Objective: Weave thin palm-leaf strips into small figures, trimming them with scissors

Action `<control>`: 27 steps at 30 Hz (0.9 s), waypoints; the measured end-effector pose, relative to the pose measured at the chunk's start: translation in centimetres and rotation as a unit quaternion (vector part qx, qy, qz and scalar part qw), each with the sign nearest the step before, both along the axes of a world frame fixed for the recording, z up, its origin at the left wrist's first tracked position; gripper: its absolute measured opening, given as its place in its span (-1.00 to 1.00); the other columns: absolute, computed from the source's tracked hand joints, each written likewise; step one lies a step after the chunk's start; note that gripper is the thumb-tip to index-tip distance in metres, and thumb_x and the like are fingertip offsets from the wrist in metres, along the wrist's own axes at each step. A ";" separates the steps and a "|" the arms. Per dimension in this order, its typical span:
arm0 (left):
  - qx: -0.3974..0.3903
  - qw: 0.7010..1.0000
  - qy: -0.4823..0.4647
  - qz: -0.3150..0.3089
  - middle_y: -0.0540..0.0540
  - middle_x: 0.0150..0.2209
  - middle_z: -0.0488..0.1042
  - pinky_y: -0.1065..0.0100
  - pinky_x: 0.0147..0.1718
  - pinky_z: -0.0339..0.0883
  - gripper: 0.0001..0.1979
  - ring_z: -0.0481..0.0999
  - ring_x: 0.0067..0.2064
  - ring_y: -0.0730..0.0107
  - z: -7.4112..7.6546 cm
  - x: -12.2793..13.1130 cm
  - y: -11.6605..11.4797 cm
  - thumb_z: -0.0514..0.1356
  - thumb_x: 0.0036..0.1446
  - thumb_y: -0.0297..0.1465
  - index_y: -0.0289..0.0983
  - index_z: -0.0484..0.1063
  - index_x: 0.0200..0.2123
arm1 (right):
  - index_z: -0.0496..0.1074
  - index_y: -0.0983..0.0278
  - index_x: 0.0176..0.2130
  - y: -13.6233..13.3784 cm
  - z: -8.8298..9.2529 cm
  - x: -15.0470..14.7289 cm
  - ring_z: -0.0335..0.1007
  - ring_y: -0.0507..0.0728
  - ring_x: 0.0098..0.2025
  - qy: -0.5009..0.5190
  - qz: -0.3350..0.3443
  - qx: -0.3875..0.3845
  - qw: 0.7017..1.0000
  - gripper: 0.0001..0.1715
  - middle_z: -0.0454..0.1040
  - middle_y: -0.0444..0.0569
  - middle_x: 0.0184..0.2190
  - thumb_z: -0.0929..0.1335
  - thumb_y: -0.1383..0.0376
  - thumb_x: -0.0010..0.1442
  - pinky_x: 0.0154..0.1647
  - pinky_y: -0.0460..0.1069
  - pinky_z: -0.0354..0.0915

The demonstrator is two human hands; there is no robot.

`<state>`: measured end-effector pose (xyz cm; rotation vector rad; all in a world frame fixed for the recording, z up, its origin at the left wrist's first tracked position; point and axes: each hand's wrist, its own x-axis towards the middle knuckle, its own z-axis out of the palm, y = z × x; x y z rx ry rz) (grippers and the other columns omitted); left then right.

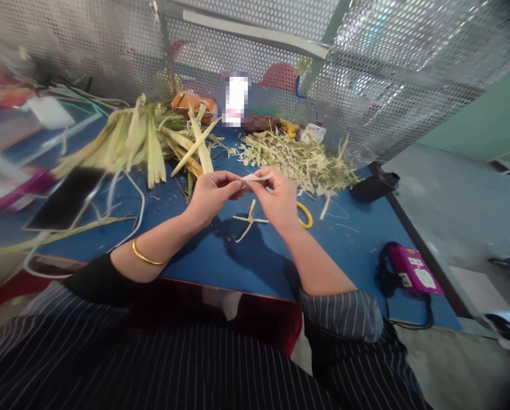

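A pale, thin strip, which looks like corn husk, is pinched above the blue table. My left hand is closed, its thumb and fingertips at the strip's left end. My right hand is closed on the strip from the other side, and the two thumbs nearly meet. Just below the hands lies a small cross-shaped piece of knotted husk strips. Beside my right wrist a yellow ring shows, partly hidden by the hand.
Long corn husks are heaped at the back left, shredded husk scraps at the back right. A black phone-like slab and white cable lie left. A black cylinder and purple box stand right. Perforated metal panels rise behind.
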<state>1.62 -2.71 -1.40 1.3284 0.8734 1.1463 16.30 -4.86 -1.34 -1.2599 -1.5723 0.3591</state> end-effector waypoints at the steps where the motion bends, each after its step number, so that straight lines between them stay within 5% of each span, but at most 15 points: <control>1: 0.007 1.000 0.002 0.000 -0.09 -0.48 0.52 0.42 -0.40 0.33 -0.84 0.44 -0.47 0.50 0.0 0.0 0.0 0.26 -0.06 -0.34 -0.35 0.49 -0.45 | 0.37 0.26 -0.38 0.0 0.0 0.0 0.30 -0.02 -0.47 0.000 0.001 0.002 1.000 -0.95 0.42 -0.17 -0.51 0.36 0.32 0.08 -0.37 -0.06 0.24; 5: 0.012 1.000 0.006 0.003 -0.08 -0.49 0.51 0.42 -0.40 0.33 -0.84 0.43 -0.47 0.50 -0.2 0.0 0.0 0.28 -0.09 -0.36 -0.36 0.50 -0.45 | 0.38 0.27 -0.39 0.1 -0.1 0.1 0.31 -0.02 -0.46 -0.003 0.008 0.008 1.000 -0.96 0.42 -0.16 -0.49 0.35 0.32 0.09 -0.37 -0.06 0.24; 13: -0.109 0.991 -0.067 -0.039 -0.09 -0.48 0.50 0.41 -0.42 0.36 -0.86 0.46 -0.46 0.48 -0.4 -0.4 0.6 0.28 -0.09 -0.36 -0.34 0.47 -0.49 | 0.39 0.23 -0.34 0.3 -0.6 0.1 0.41 0.01 -0.36 -0.001 0.050 0.026 0.998 -0.96 0.49 -0.13 -0.37 0.35 0.31 0.11 -0.25 -0.02 0.31; 27: -0.046 0.997 -0.053 -0.017 -0.08 -0.45 0.51 0.38 -0.35 0.38 -0.86 0.49 -0.40 0.45 -0.6 -0.1 0.3 0.27 -0.08 -0.37 -0.33 0.47 -0.44 | 0.35 0.24 -0.39 -0.2 -0.2 -0.2 0.36 0.00 -0.41 -0.023 0.014 0.018 0.999 -0.90 0.45 -0.15 -0.46 0.32 0.26 0.13 -0.31 -0.04 0.27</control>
